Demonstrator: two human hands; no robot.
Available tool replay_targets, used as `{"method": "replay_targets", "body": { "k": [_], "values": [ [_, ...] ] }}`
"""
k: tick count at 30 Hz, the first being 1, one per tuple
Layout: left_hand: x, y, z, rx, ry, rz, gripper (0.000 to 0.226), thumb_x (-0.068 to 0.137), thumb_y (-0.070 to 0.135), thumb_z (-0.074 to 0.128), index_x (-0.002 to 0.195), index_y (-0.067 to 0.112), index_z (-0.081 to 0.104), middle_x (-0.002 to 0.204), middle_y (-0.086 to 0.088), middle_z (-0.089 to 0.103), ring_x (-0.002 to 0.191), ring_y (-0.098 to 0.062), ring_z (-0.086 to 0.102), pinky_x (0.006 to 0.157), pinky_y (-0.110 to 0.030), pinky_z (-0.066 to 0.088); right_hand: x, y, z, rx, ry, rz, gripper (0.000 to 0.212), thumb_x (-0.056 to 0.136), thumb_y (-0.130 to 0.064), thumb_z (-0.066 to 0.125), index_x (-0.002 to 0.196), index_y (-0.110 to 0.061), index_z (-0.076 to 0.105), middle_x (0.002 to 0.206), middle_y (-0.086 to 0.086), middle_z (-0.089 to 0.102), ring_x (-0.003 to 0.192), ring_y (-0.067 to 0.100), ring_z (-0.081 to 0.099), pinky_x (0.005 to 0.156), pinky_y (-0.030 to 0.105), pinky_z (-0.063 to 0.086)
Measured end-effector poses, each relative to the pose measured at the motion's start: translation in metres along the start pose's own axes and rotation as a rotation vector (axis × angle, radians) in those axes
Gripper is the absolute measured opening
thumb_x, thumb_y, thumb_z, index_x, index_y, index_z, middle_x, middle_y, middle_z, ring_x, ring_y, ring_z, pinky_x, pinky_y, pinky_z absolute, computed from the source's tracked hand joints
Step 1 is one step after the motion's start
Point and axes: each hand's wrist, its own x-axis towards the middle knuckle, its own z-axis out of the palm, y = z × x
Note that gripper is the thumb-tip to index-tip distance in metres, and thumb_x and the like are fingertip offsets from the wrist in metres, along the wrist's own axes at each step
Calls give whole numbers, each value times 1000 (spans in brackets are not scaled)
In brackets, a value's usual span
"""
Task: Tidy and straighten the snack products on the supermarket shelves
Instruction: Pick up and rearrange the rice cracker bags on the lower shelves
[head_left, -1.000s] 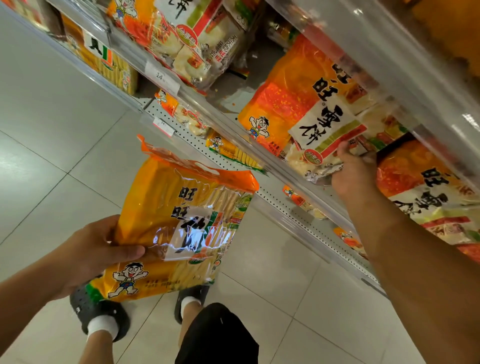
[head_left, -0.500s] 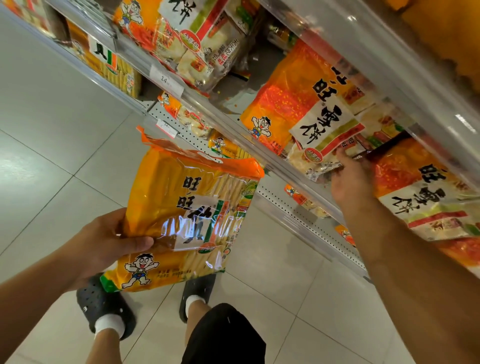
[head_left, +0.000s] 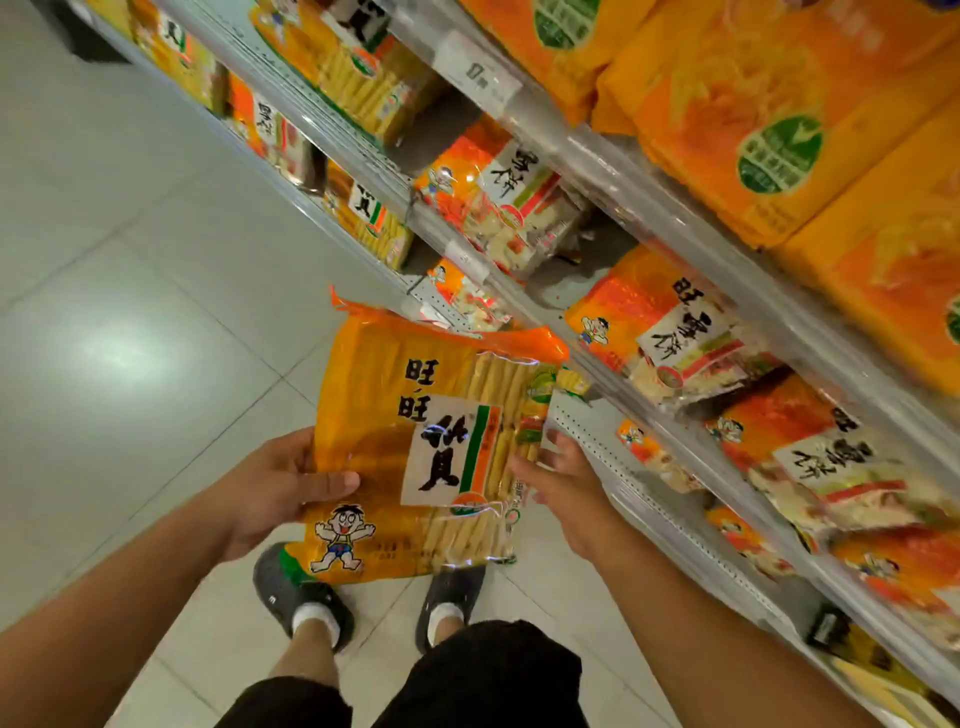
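A yellow-orange bag of rice crackers (head_left: 415, 447) with a cartoon boy and a white label hangs in front of me above the floor. My left hand (head_left: 275, 488) grips its left edge, thumb across the front. My right hand (head_left: 561, 483) is at the bag's right edge, fingers spread and relaxed, just touching it. To the right, orange-red snack bags (head_left: 660, 322) lie slanted on the middle shelf (head_left: 613, 395), one overlapping another (head_left: 810, 441).
Shelves run diagonally from top left to bottom right. Large orange bags (head_left: 753, 119) fill the top shelf, yellow cracker bags (head_left: 363, 73) sit further left. A price tag (head_left: 475, 73) hangs on the rail. Grey tiled floor (head_left: 130, 312) lies left; my shoes (head_left: 301, 592) are below.
My right hand has left the orange-red bag on the shelf and come down to the right edge of the held bag. The view has tilted up, showing the top shelf.
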Motion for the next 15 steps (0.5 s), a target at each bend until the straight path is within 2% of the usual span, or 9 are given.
{"method": "replay_targets", "body": {
  "k": [4, 7, 8, 11, 15],
  "values": [
    [-54, -12, -58, -147, -18, 41, 58, 73, 22, 82, 127, 21, 58, 121, -8, 70, 110, -31, 67, 93, -51, 52, -32, -42, 51, -130, -86, -75, 51, 72, -27, 83, 117, -18, 62, 97, -5, 76, 91, 15, 70, 70, 28, 46],
    [-89, -28, -104, -265, 16, 88, 61, 73, 28, 85, 127, 23, 59, 124, -8, 68, 113, -32, 65, 99, -55, 48, -55, -68, 107, -179, -80, -164, 36, 77, -26, 82, 108, -17, 68, 98, 5, 75, 87, 24, 66, 77, 47, 55],
    [-100, -32, -118, -293, 56, 108, 62, 72, 29, 85, 127, 24, 58, 124, -7, 68, 112, -31, 66, 99, -56, 48, -62, -79, 127, -194, -86, -196, 32, 77, -27, 81, 105, -18, 69, 98, 6, 75, 85, 24, 64, 78, 48, 56],
    [-125, -33, -160, -363, 254, 175, 74, 63, 30, 85, 129, 21, 54, 122, -7, 69, 105, -32, 69, 94, -56, 52, -80, -114, 187, -246, -116, -306, 25, 79, -28, 79, 100, -19, 70, 92, 1, 76, 78, 19, 62, 64, 34, 51],
    [-149, -25, -206, -365, 453, 241, 78, 65, 34, 82, 132, 26, 43, 125, -3, 61, 104, -28, 67, 84, -46, 58, -98, -151, 254, -277, -145, -411, 19, 82, -25, 77, 99, -21, 69, 91, -4, 76, 79, 11, 69, 63, 24, 51]
  ]
}}
